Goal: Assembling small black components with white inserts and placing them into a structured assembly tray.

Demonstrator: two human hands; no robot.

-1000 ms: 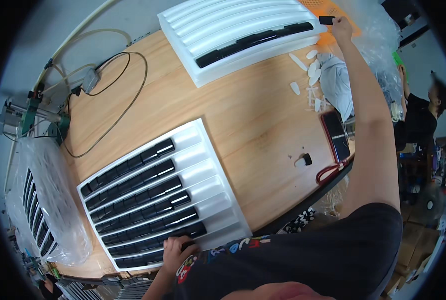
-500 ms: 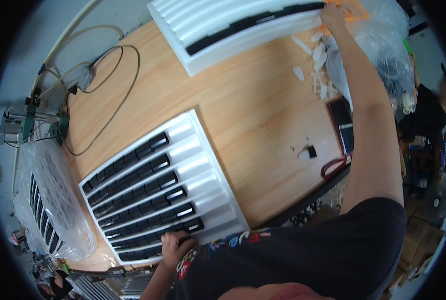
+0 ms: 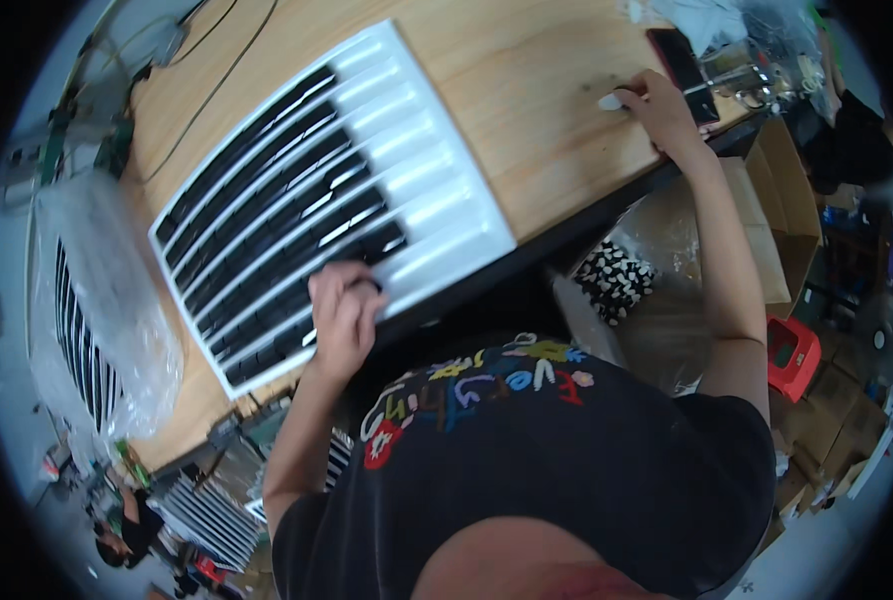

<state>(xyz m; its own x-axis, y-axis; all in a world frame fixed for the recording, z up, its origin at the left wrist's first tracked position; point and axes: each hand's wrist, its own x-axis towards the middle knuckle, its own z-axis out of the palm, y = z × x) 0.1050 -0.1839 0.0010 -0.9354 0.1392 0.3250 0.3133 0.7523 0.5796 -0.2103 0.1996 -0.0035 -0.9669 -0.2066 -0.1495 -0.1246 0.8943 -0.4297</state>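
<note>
A white ridged tray lies on the table, its grooves lined with rows of glossy black cylindrical pieces. My left hand is at the tray's near edge, fingers curled around a dark piece at the end of the nearest row; most of that piece is hidden. Farther right, my right hand is down on the tabletop. Its thumb and fingertips close on a small white-and-black piece, of which mainly the white end shows.
A dark phone lies beyond my right hand, near clear plastic bags. At the left stands a plastic-wrapped stack of trays. Below the table's edge are a cardboard box, a bag of small black-and-white pieces and a red container.
My right hand has come back from the far tray to the small piece on the table. My left hand stays at the near row. The view has tilted toward my body.
</note>
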